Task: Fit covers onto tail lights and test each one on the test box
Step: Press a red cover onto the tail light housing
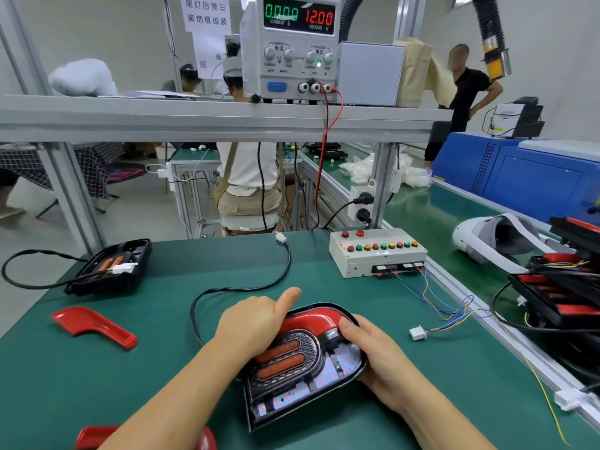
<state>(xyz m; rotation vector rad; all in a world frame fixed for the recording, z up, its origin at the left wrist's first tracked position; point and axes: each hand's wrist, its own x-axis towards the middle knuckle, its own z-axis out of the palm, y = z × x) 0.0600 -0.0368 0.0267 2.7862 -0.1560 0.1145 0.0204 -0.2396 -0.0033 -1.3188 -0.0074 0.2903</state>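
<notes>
1. The tail light [302, 368] lies face up close to the near edge of the green-matted bench [162, 368], about midway along it. It has a glossy black housing, rounded at the far end and tapering toward the near corner. Inside are an oval ribbed grille, two orange bars and a pale board dotted with small red lights.
2. A shiny red cover [311, 316], curved like a hook, sits on the light's far end.
3. The left hand [256, 323] rests on the light's left side with its thumb stretched along the cover's rim. Its other fingers are hidden, so I cannot tell whether they curl.
4. The right hand [373, 352] grasps the light's right edge, fingers wrapped under it and thumb pressing on the cover.
5. A black cable [243, 289] loops from the light toward the far edge and ends in a white plug.
6. The test box [376, 254], pale and rectangular with rows of red, green and amber buttons, stands at the far right corner. Thin coloured wires trail from it to a loose white connector [418, 333].
7. A second tail light [110, 267] lies at the far left corner, and a spare red cover [94, 326] lies near the left edge.
8. A power supply [292, 50] sits on the shelf above.
</notes>
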